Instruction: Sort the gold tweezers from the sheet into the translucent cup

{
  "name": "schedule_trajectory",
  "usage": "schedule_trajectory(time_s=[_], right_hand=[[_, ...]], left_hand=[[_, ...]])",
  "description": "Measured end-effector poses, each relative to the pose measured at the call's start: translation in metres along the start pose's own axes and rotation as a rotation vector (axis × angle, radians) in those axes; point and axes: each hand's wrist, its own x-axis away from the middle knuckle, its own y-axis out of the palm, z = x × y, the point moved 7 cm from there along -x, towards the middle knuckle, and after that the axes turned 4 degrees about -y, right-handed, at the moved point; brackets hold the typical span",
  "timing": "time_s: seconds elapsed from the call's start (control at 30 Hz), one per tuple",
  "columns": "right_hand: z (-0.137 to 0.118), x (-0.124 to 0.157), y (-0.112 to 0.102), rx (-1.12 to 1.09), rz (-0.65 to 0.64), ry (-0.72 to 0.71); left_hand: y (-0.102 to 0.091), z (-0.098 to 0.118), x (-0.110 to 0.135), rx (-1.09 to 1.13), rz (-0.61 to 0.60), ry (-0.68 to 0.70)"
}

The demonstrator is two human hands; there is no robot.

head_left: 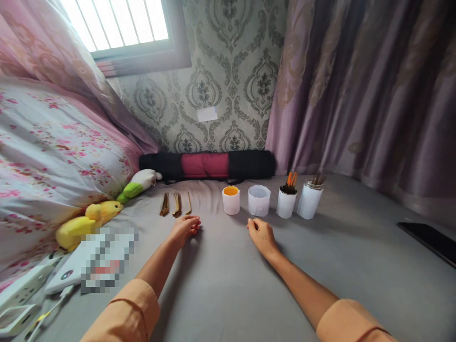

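Daylight glares through the window (117, 23), room dim, edges stretched, one patch pixelated at left

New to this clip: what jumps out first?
The row of four white cups on the grey sheet draws the eye, two of them holding sticks, with three small bunches of brown sticks lying to their left. Both hands rest loosely curled just short of them: left hand by the brown sticks, right hand in front of the cups. Behind, a black and red roll lies along the wall.
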Motion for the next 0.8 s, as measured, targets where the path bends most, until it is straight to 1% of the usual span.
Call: schedule_trajectory(time_s=[0.23, 0.6, 0.8], right_hand=[[-0.001, 0.001, 0.000, -0.019, -0.006, 0.002], [0.001, 0.000, 0.000, -0.010, -0.018, 0.018], [0.003, -0.001, 0.001, -0.020, -0.036, 0.030]], left_hand=[[-0.017, 0.015, -0.009, -0.210, 0.103, 0.078], [-0.029, 0.031, -0.023, -0.642, 0.226, 0.173], [-0.036, 0.044, -0.027, -0.904, 0.311, 0.227]])
